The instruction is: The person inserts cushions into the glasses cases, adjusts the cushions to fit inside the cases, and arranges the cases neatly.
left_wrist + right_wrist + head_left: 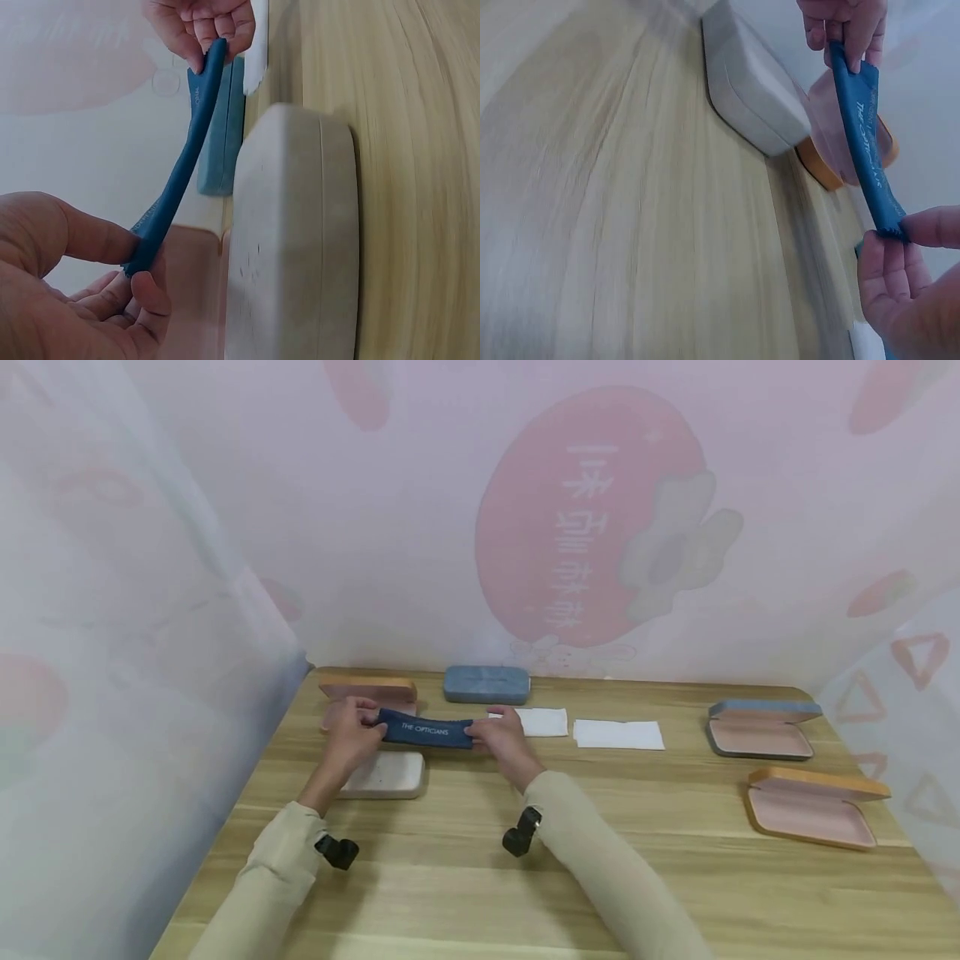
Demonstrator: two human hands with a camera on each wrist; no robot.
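Note:
A folded dark blue cleaning cloth [426, 731] printed "THE OPTICIANS" is stretched between both hands above the table. My left hand [352, 739] pinches its left end between thumb and fingers. At the other end, my right hand [504, 739] pinches the cloth the same way. In the left wrist view the cloth [184, 161] appears edge-on, sagging slightly. Beneath the left hand lies a closed off-white glasses case [390, 775]. Behind that hand stands an open orange glasses case [397, 689] with a pink lining, partly hidden by the hand and cloth.
A closed blue glasses case [486, 685] lies at the back. Two white folded cloths [546, 722] [618, 734] lie right of the hands. Farther right, an open blue-grey case [761, 735] and an open orange case [813, 814] stand near the table's edge. A printed curtain [390, 568] surrounds the table.

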